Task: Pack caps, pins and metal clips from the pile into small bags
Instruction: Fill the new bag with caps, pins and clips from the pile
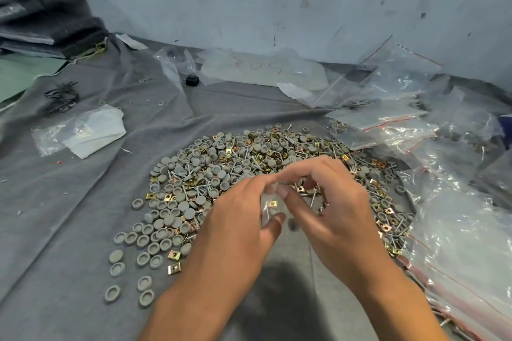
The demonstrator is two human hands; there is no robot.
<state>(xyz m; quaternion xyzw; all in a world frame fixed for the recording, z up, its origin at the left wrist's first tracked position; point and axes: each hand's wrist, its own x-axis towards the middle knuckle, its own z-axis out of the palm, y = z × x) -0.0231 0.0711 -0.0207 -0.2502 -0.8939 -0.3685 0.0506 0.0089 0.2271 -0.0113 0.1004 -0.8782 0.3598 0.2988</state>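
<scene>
a small clear bag [273,209] is held upright over the near edge of the pile [249,174], its mouth pinched at the top between the fingers of the left hand [238,219] and the right hand [336,210]. its long axis runs vertically, mouth up, and a metal clip [272,204] and a cap are seen inside. if the pinch slackens or the mouth tilts, the contents could be spilled back into the pile. pins [313,198] might also pierce the thin film.
</scene>
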